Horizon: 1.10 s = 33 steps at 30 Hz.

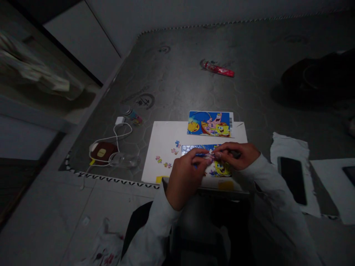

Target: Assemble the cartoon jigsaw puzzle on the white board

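A partly assembled jigsaw puzzle (223, 169) in blue and yellow lies on a white board (151, 147). Over its middle, my left hand (185, 178) and my right hand (240, 154) meet fingertip to fingertip, both pinched closed around small pinkish puzzle pieces. The fingers cover part of the puzzle, so exactly how the pieces sit is hidden. Behind it rests the rectangular picture card (210, 124), showing a pink starfish and a yellow sponge character. Left of the puzzle are several loose pieces, among them a blue one (177, 143) and a yellow-pink pair (167, 165).
Left of the board are a clear cup (126, 160) on its side, a brown case (104, 152) with a white cable, and a small printed bottle (134, 115). A red tube-like packet (219, 69) lies farther back. At right, a phone (292, 179) rests on white paper.
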Motion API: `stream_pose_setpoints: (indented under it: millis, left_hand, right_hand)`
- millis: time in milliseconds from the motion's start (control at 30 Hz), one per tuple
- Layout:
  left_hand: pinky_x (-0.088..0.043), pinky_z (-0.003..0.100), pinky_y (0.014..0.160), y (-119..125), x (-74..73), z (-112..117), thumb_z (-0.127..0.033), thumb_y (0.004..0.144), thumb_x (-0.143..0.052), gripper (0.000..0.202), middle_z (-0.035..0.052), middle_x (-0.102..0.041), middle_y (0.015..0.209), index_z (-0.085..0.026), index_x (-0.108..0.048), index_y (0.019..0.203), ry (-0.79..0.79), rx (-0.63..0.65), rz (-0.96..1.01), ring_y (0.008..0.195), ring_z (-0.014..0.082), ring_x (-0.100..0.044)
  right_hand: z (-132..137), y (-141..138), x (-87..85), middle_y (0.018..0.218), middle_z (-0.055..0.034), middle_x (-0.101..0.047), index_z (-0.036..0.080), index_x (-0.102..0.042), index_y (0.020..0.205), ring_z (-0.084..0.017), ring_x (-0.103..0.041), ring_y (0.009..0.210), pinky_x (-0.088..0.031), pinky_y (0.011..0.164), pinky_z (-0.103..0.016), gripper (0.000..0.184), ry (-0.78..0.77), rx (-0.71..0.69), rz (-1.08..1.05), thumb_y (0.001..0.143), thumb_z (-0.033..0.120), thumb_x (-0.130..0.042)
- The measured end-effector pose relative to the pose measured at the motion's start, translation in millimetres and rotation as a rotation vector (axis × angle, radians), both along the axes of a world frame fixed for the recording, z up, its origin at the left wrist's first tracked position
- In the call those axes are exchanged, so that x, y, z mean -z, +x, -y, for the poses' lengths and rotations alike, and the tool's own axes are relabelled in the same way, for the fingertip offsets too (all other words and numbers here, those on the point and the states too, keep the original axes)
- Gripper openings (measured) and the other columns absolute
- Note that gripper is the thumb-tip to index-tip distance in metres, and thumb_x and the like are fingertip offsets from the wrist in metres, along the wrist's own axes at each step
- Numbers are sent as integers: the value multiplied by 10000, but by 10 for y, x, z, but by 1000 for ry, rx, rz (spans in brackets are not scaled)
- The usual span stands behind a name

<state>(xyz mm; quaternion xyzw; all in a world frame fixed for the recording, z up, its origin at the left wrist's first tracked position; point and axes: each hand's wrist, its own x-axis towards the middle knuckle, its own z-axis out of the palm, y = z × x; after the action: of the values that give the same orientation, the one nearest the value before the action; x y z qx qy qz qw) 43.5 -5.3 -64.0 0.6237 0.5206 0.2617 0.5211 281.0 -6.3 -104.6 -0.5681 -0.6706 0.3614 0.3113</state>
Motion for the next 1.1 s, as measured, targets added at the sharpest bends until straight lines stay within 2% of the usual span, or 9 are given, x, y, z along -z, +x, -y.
stream_pose_setpoints:
  millis: [133,300,433,533,667,767,967,1100]
  left_hand:
    - [-620,259,693,18,-22,5,-239,1046,-790,214,-36,-897,857,-234,-764,1259,-17,-22,-19,641,160,-823]
    - [-627,277,690,11,14,23,-227,1049,-791,249,-37,-894,848,-243,-761,1296,63,26,-63,682,186,-845]
    - [-654,287,751,-25,48,13,-195,1046,-796,206,-37,-901,887,-260,-802,1242,130,78,-131,769,200,-875]
    - [-672,304,836,-50,51,-3,-142,1056,-762,173,-17,-912,963,-254,-841,1163,194,77,-196,806,196,-876]
    - [-679,336,921,-63,47,-12,-105,1053,-743,174,15,-913,1044,-230,-857,1094,286,93,-264,836,199,-866]
    - [-679,352,937,-66,58,-12,-103,1041,-751,174,24,-909,1069,-232,-860,1085,340,106,-301,852,202,-856]
    - [-671,369,910,-61,103,-14,-147,1039,-769,138,33,-903,1075,-237,-862,1088,351,130,-379,939,236,-858]
    - [-659,357,892,-48,103,-7,-170,1038,-800,105,36,-904,1079,-233,-867,1092,330,145,-364,944,232,-860]
  right_hand:
    - [-12,-25,14,718,-17,-781,256,-911,987,-150,-666,631,-474,607,-277,371,8,44,-13,965,593,-756]
    - [9,-57,-73,707,0,-769,256,-896,992,-149,-651,638,-470,622,-278,346,-71,11,25,984,573,-757]
    - [-4,-27,72,600,20,-709,272,-877,908,-153,-610,559,-424,564,-293,362,-95,-11,96,941,612,-757]
    - [4,-9,183,514,45,-635,298,-858,815,-139,-555,498,-377,543,-299,360,-122,21,246,881,647,-801]
    - [34,-4,189,514,48,-634,313,-838,750,-142,-578,512,-364,556,-306,397,-210,72,412,822,703,-860]
    - [42,0,182,511,44,-634,312,-831,728,-148,-582,509,-362,536,-307,404,-258,77,428,812,705,-871]
    - [5,-8,249,481,47,-608,319,-808,684,-153,-566,477,-342,502,-314,402,-233,69,429,784,698,-898]
    - [7,-15,144,496,51,-622,324,-815,705,-152,-585,497,-371,531,-316,340,-222,56,407,813,639,-889]
